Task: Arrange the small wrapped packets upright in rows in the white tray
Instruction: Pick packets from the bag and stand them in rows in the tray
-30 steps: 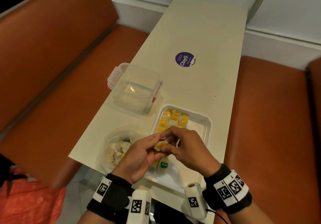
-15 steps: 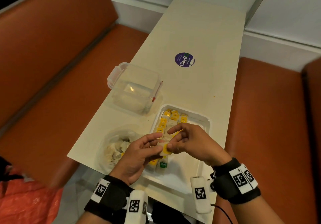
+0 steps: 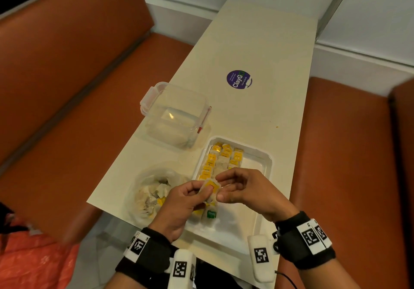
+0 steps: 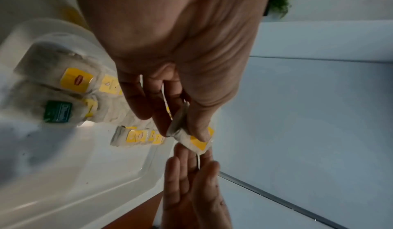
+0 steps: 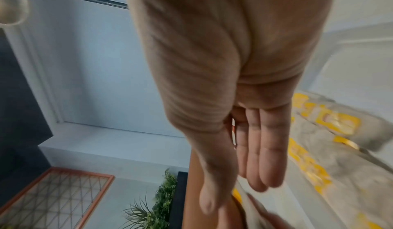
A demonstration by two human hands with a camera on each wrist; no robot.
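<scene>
The white tray (image 3: 266,161) lies on the table's near right part. Several yellow-labelled packets (image 3: 224,156) stand in rows along its far left side, and a green-labelled packet (image 3: 211,214) sits at its near left. My left hand (image 3: 201,191) pinches one yellow-labelled packet (image 3: 212,187) between thumb and fingers, just above the tray's left side. In the left wrist view this held packet (image 4: 197,144) hangs from the thumb. My right hand (image 3: 224,187) is beside it with fingers (image 5: 261,148) straight, their tips at the packet's edge.
A clear plastic bag (image 3: 152,190) of loose packets lies left of the tray at the table's near edge. A clear lidded container (image 3: 177,118) stands behind it. A purple sticker (image 3: 239,79) marks the table's middle. Orange bench seats flank the table.
Both hands were pinching the packet together. The right hand's fingers have straightened and let go, and the left hand now holds the packet alone, its yellow label turned up.
</scene>
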